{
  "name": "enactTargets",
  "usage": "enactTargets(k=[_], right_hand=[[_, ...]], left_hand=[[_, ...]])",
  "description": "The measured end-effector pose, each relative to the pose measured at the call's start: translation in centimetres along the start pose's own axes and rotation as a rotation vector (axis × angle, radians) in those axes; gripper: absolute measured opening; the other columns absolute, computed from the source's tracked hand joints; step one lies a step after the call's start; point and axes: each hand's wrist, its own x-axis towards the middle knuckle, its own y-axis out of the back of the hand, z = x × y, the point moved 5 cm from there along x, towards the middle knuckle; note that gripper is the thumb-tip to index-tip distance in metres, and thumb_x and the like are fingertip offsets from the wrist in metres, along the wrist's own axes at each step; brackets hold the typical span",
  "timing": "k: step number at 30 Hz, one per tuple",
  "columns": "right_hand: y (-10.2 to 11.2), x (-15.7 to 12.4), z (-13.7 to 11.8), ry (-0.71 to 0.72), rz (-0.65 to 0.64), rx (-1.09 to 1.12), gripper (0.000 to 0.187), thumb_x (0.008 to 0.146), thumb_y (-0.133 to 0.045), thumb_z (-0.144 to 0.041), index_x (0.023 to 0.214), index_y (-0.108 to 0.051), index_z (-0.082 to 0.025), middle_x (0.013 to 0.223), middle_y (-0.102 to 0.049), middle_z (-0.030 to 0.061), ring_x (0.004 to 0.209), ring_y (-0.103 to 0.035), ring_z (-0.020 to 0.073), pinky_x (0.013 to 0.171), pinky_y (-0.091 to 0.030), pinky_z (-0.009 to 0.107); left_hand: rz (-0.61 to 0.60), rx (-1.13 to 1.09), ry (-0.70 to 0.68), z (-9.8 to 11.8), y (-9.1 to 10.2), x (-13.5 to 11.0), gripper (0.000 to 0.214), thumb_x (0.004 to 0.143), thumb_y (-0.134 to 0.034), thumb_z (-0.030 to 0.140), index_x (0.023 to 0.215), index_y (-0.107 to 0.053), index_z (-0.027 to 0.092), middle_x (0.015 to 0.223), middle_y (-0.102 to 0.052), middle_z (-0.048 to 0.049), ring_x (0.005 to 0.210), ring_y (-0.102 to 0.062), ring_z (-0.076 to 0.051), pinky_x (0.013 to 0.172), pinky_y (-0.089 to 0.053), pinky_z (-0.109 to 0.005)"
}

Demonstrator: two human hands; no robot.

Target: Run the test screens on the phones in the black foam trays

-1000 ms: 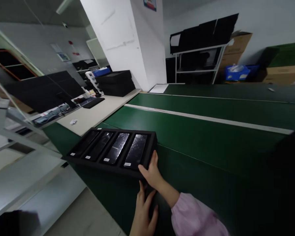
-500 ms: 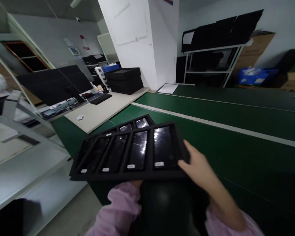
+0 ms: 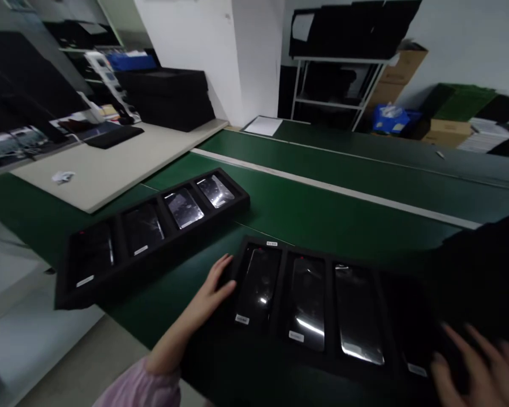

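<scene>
Green table, one, across the frame; white pillar, upper middle; rack, upper right. Far tray, left of centre; near tray, lower right, holding phones. Left hand: half open, thumb parted, at its left edge. Right hand: blurred, fingers spread, at its right end. Grip, either: I cannot tell.

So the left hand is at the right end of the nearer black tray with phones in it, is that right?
Not quite: the head view shows the left hand at the left end of the nearer black tray with phones in it.
</scene>
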Motion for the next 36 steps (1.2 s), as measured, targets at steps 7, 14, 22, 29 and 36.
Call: enactTargets(k=[7,14,22,29,36], right_hand=[[-4.0,-0.1,-14.8,0.274,-0.272,0.190,0.036,0.109,-0.040,-0.028,0.122,-0.072,-0.018,0.152,-0.059,0.0138,0.156,-0.039,0.0331,0.098,-0.065,0.047],[-6.8,-2.4,-16.2,0.044,-0.394,0.230,0.050,0.111,-0.035,-0.042,0.135,-0.067,-0.011,0.175,-0.028,0.0142,0.166,-0.008,0.0397,0.108,-0.060,0.061],[-7.4,-1.2,-16.9,-0.145,-0.501,0.204,0.068,0.110,-0.033,-0.058,0.147,-0.059,-0.007,0.177,-0.017,0.0160,0.164,0.002,0.0425,0.118,-0.043,0.074],[-8.4,1.3,-15.2,-0.442,-0.800,0.350,0.065,0.100,-0.046,-0.068,0.131,-0.073,-0.017,0.176,-0.024,0.0115,0.163,0.008,0.0435,0.118,-0.038,0.077],[-8.4,1.6,-16.1,-0.277,-0.666,0.182,0.066,0.105,-0.039,-0.064,0.129,-0.074,-0.013,0.176,-0.023,0.0158,0.164,0.007,0.0455,0.123,-0.017,0.082]], left_hand=[[0.010,0.651,-0.057,5.9,-7.7,2.2,0.103,0.070,-0.080,0.039,0.163,-0.041,0.014,0.178,-0.007,-0.0275,0.161,-0.018,-0.055,0.126,-0.020,-0.076],[-0.022,0.945,-0.019,7.7,-9.0,3.8,0.102,0.073,-0.081,0.032,0.165,-0.038,0.021,0.179,-0.011,-0.0223,0.162,-0.012,-0.055,0.123,-0.027,-0.077],[0.055,0.976,-0.396,5.5,-7.7,3.3,0.092,0.080,-0.075,0.038,0.160,-0.042,0.007,0.174,-0.021,-0.0318,0.159,-0.025,-0.056,0.121,-0.036,-0.074],[0.098,0.950,-0.543,4.9,-7.6,3.1,0.086,0.082,-0.074,0.036,0.158,-0.046,0.008,0.169,-0.028,-0.0329,0.155,-0.029,-0.060,0.118,-0.038,-0.077],[0.096,0.943,-0.507,4.7,-7.6,3.0,0.083,0.085,-0.072,0.037,0.159,-0.044,0.013,0.172,-0.026,-0.0294,0.157,-0.026,-0.057,0.117,-0.038,-0.078]])
